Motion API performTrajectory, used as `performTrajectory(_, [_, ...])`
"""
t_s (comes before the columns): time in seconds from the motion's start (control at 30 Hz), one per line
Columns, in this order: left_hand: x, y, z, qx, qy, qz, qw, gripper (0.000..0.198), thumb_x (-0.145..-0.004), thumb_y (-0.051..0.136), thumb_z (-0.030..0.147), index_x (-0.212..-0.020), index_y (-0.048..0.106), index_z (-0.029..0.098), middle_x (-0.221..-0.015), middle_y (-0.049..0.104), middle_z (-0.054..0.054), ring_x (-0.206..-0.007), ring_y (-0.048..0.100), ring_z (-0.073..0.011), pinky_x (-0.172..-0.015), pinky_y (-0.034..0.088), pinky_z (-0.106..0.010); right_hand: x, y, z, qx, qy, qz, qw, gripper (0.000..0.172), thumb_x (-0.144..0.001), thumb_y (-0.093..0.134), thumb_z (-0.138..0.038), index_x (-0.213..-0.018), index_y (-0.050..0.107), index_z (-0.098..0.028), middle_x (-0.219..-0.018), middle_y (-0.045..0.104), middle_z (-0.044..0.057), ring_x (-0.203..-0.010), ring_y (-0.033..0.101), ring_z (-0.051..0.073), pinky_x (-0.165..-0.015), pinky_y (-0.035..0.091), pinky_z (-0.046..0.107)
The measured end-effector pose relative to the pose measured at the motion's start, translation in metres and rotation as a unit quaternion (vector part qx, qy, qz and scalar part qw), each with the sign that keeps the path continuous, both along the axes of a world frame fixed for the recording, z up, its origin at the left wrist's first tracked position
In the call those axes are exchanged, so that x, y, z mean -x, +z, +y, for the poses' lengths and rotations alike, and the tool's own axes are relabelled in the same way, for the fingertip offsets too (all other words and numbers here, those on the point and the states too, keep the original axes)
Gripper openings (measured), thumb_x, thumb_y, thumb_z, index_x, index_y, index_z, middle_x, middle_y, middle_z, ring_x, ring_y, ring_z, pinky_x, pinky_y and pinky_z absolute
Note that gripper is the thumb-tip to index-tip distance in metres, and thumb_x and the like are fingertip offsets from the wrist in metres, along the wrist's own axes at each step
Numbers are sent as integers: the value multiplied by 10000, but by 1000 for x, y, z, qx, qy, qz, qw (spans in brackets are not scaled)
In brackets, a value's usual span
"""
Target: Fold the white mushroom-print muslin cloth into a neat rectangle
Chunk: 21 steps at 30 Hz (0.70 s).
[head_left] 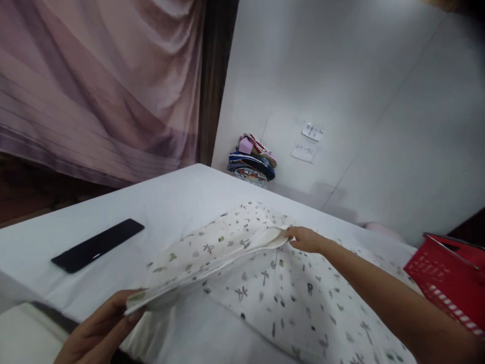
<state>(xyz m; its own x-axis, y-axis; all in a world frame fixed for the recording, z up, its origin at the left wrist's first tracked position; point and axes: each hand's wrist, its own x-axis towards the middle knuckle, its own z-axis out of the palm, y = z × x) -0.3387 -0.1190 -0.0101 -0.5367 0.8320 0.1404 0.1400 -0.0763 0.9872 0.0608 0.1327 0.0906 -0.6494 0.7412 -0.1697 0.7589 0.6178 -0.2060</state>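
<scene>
A thin white cloth (280,288) printed with small palm trees and other little motifs lies partly folded across the white table. Between its thumb and fingers, my left hand (102,328) pinches a corner of the cloth at the table's near edge. Farther away, my right hand (305,238) grips the same raised edge, fingers closed on it. That edge stretches between both hands, lifted a little, with layers showing beneath it. The cloth's lower right part spreads under my right forearm. Whether it is a sheet or a garment I cannot tell.
On the white table (170,192) a black flat phone-like slab (98,245) lies at left. Folded clothes (252,159) are stacked by the wall at the back. A red plastic basket (447,278) stands at right. A pink curtain (106,86) hangs at left; paper notes (304,150) are on the wall.
</scene>
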Motion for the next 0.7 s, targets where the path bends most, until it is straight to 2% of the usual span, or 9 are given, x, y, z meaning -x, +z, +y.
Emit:
performTrajectory(0.1, [-3,0,-2,12,-43,17,999,287,-590,676,488,-808,651,303,-843,646,10,-937,582,-281,-860,492,-381,-15,-16,-15,45,-35,35,998,213,-768,476,-277,-881,644,-210,-947,628,46,-756,561,152,-665,422,251])
performTrajectory(0.27, [-24,17,-3,11,-30,19,999,259,-619,634,529,-787,644,332,-812,648,36,-895,579,-267,-853,488,-395,-29,-38,-30,13,-164,32,986,304,-813,457,-439,-750,628,-196,-782,640,35,-707,574,157,-620,407,250])
performTrajectory(0.37, [-35,30,-4,9,-41,32,999,292,-595,647,548,-776,648,319,-825,657,22,-866,583,-275,-828,495,-393,-27,-51,-35,-14,-223,28,974,338,-814,448,-474,-890,616,-191,-857,641,54,-760,586,175,-638,409,259])
performTrajectory(0.43, [-38,37,-5,12,-50,40,998,292,-614,642,538,-806,646,319,-867,662,20,-875,584,-269,-830,491,-373,-23,-60,-38,-20,-231,28,972,381,-783,504,-423,-1094,556,-210,-1043,608,73,-868,578,193,-681,416,269])
performTrajectory(0.5, [-37,40,-6,14,-65,49,997,278,-640,630,522,-841,642,329,-899,662,28,-897,584,-255,-841,481,-339,-20,-68,-42,-17,-230,26,973,499,-747,546,-340,-1230,469,-243,-1218,521,78,-1008,536,210,-741,413,271])
performTrajectory(0.6, [-31,41,-8,23,-84,80,993,284,-641,631,516,-865,642,342,-921,665,36,-913,587,-246,-841,480,-310,-21,-76,-44,-17,-244,26,969,512,-766,498,-290,-1271,439,-230,-1304,446,97,-1130,459,236,-804,398,287])
performTrajectory(0.7, [-29,43,-8,30,-90,104,990,315,-632,631,534,-877,648,338,-934,672,24,-915,595,-253,-823,492,-312,-26,-82,-41,-18,-281,39,959,423,-794,441,-286,-1201,496,-185,-1193,528,123,-1044,514,242,-784,408,312])
